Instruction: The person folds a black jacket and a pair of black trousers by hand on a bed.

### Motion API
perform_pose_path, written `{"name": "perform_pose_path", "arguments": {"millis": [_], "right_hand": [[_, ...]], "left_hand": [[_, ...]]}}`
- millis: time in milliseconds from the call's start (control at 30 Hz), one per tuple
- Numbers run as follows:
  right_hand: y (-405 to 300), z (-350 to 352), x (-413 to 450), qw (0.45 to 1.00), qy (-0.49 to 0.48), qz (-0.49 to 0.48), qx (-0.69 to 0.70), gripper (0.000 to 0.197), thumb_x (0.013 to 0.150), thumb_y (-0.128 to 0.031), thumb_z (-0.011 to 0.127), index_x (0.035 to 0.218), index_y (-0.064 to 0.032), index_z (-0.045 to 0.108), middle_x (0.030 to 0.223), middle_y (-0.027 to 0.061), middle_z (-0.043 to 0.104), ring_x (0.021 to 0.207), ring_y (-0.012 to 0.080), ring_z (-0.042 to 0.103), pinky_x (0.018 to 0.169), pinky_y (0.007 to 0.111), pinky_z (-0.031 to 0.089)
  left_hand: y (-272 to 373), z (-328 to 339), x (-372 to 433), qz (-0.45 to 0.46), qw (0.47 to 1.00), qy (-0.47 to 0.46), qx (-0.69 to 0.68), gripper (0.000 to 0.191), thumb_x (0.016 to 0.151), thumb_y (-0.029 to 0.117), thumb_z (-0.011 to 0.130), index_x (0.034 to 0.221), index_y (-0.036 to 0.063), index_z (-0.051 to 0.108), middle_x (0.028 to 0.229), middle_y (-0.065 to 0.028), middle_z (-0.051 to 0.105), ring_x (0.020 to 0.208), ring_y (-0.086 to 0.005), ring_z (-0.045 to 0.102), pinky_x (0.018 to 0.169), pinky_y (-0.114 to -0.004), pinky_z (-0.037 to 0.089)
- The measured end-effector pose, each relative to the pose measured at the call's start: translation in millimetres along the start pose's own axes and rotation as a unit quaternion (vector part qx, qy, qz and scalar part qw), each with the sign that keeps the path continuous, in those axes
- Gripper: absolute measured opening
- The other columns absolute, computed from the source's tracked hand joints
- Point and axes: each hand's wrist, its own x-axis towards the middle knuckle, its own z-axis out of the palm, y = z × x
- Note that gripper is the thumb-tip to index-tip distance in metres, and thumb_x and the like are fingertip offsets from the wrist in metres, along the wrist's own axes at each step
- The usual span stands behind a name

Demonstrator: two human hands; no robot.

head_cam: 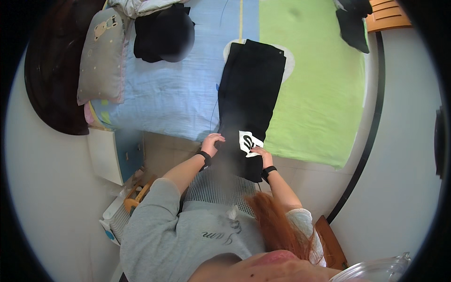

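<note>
A pair of black trousers, folded lengthwise, lies across the bed with its near end hanging past the bed's front edge. A small round fastener shows at its far right corner. Near the close end is a white patch with black lettering. My left hand grips the left edge of the cloth, its fingertips partly lost in a blurred smear. On the opposite edge my right hand holds the cloth, fingers over the patch. Both wrists wear black bands.
The bed sheet is half blue, half green. At the left lie a grey pillow and a black folded garment. Another dark cloth hangs at the far right corner. A small cabinet stands left of my arm; a wall bounds the right.
</note>
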Motion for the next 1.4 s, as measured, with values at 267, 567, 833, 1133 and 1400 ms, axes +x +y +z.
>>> {"name": "perform_pose_path", "arguments": {"millis": [267,567,833,1133,1400], "right_hand": [[-136,-2,-24,0.994,-0.085,-0.012,-0.061,0.053,0.073,-0.004,0.060,0.124,-0.0154,0.057,0.136,0.0170,0.047,0.118,0.0304,0.051,0.101,0.037,0.038],[-114,-147,197,0.891,-0.245,-0.295,-0.241,0.036,0.076,0.000,0.061,0.110,-0.0098,0.066,0.117,0.0093,0.064,0.119,0.0309,0.053,0.103,0.038,0.040],[22,-163,301,0.982,-0.139,0.066,0.109,0.023,0.087,-0.006,0.055,0.108,-0.0024,0.064,0.109,0.0102,0.066,0.099,0.0231,0.062,0.089,0.032,0.048],[72,-164,341,0.988,-0.152,0.012,-0.015,0.026,0.091,-0.013,0.051,0.112,-0.0010,0.060,0.108,0.0108,0.065,0.098,0.0229,0.061,0.087,0.033,0.048],[94,-158,359,0.985,-0.171,0.018,-0.023,0.031,0.095,-0.020,0.047,0.116,0.0003,0.056,0.107,0.0114,0.064,0.096,0.0228,0.059,0.084,0.033,0.047]], "left_hand": [[9,-32,-6,-0.054,0.998,-0.043,0.008,0.033,0.057,-0.008,0.067,0.084,0.0108,0.066,0.097,-0.0072,0.067,0.102,-0.0295,0.059,0.089,-0.037,0.047],[-33,81,202,-0.230,0.963,-0.118,0.072,0.048,0.058,-0.021,0.052,0.093,0.0092,0.067,0.098,-0.0131,0.066,0.096,-0.0331,0.059,0.082,-0.038,0.049],[-40,69,298,-0.254,0.945,-0.204,0.024,0.033,0.073,0.018,0.071,0.102,0.0025,0.065,0.096,-0.0193,0.067,0.090,-0.0322,0.065,0.079,-0.039,0.050],[-69,53,435,-0.108,0.900,-0.355,0.227,0.026,0.072,0.008,0.066,0.097,0.0046,0.063,0.089,-0.0195,0.064,0.088,-0.0361,0.062,0.074,-0.043,0.049],[-101,64,598,-0.165,0.941,0.122,0.269,0.045,0.082,0.030,0.070,0.116,0.0030,0.056,0.110,-0.0153,0.061,0.101,-0.0316,0.059,0.085,-0.038,0.048]]}}
